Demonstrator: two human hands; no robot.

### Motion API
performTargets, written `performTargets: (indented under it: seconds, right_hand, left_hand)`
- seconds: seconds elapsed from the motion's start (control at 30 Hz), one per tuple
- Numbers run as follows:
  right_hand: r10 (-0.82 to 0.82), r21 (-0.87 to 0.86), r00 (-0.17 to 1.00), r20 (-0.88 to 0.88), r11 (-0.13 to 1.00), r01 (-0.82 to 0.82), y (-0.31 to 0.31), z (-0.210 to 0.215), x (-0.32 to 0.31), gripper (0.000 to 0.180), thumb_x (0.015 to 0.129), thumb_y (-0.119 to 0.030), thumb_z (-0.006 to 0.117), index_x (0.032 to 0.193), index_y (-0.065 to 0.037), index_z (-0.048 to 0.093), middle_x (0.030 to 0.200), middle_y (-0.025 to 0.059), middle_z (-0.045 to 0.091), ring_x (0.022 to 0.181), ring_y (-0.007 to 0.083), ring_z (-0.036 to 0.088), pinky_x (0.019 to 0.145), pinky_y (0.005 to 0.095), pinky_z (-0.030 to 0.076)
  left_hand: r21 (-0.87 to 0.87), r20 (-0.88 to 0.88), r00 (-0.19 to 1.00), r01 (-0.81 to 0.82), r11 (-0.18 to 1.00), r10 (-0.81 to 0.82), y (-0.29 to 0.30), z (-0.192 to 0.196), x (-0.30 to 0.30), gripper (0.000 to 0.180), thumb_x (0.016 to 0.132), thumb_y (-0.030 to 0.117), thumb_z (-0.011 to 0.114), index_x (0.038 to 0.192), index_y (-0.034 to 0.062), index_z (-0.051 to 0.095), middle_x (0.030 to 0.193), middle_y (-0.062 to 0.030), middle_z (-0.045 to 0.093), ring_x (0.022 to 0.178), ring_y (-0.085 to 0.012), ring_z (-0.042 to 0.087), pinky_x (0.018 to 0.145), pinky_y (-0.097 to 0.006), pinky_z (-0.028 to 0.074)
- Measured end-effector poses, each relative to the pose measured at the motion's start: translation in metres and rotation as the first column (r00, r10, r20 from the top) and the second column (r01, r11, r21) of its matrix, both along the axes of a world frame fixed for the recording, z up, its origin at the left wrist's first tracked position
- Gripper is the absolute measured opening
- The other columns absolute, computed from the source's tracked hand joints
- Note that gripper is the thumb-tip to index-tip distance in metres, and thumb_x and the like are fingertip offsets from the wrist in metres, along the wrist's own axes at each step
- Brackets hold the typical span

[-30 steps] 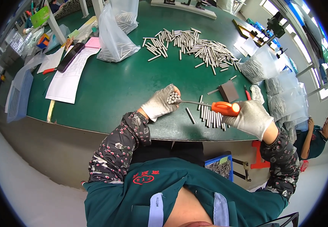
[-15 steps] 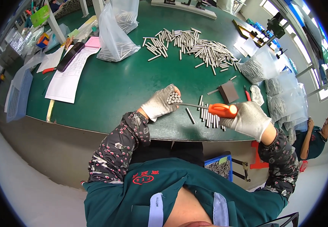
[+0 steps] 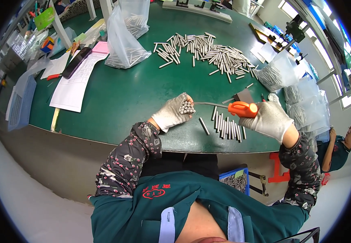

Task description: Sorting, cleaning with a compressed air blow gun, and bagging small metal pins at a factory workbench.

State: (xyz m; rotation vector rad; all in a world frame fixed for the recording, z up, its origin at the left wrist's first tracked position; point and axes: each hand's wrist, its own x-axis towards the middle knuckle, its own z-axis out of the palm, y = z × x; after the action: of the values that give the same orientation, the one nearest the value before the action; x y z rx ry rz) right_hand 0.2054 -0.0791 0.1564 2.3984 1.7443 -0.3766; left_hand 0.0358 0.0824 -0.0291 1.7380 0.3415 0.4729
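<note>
While a bundle of short metal pins (image 3: 187,107) is clasped end-on in the gloved left hand (image 3: 172,114), closed around it, an orange-handled tool (image 3: 242,109) is gripped by the gloved right hand (image 3: 269,118), whose fingers are wrapped shut on the handle. The tool's thin metal shaft is pointed at the bundle, its tip meeting the pin ends. Both hands are held over the near edge of the green table (image 3: 143,91). Just right of the bundle, between the two hands, a row of pins (image 3: 226,127) is laid side by side on the table, with one single pin (image 3: 204,126) lying apart at its left. Farther from the bundle, toward the table's far side, a large loose heap of pins (image 3: 208,52) is spread. Clear plastic bags of pins (image 3: 123,44) are set far left of that heap, and white paper sheets (image 3: 76,83) are laid well left of the bundle.
</note>
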Motion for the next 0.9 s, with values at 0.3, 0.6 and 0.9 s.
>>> performTargets:
  seconds: [0.3,0.6,0.9]
  right_hand:
    - [-0.012,-0.002,1.0,0.028,1.0,0.012,0.003,0.003,-0.008,0.046,0.07,-0.048,0.06,0.074,-0.002,0.065,0.059,0.0197,0.057,0.059,0.0339,0.058,0.059,0.0392,0.046]
    - [-0.035,0.002,0.999,-0.005,0.999,0.035,0.012,0.009,-0.02,0.046,0.069,-0.048,0.062,0.078,-0.003,0.065,0.063,0.018,0.06,0.063,0.0332,0.06,0.062,0.0385,0.047]
    - [-0.007,-0.047,1.0,-0.023,0.999,0.006,0.012,0.011,-0.024,0.044,0.071,-0.047,0.06,0.084,-0.005,0.065,0.064,0.0169,0.06,0.063,0.0332,0.059,0.062,0.0384,0.047]
  left_hand:
    - [0.019,-0.049,0.999,-0.008,1.0,0.009,0.001,0.001,0.001,0.04,0.066,-0.005,0.067,0.097,0.008,0.045,0.082,0.0013,0.051,0.074,-0.0076,0.051,0.068,-0.022,0.045]
    - [0.058,-0.004,0.997,-0.08,0.995,0.08,-0.004,0.009,-0.003,0.048,0.065,-0.006,0.066,0.104,0.008,0.042,0.083,0.0013,0.047,0.078,-0.0078,0.049,0.07,-0.022,0.044]
    - [-0.04,-0.012,0.999,-0.039,0.998,0.038,-0.003,0.008,-0.002,0.055,0.065,-0.006,0.067,0.11,0.0084,0.039,0.085,0.0007,0.047,0.078,-0.0084,0.049,0.071,-0.022,0.044]
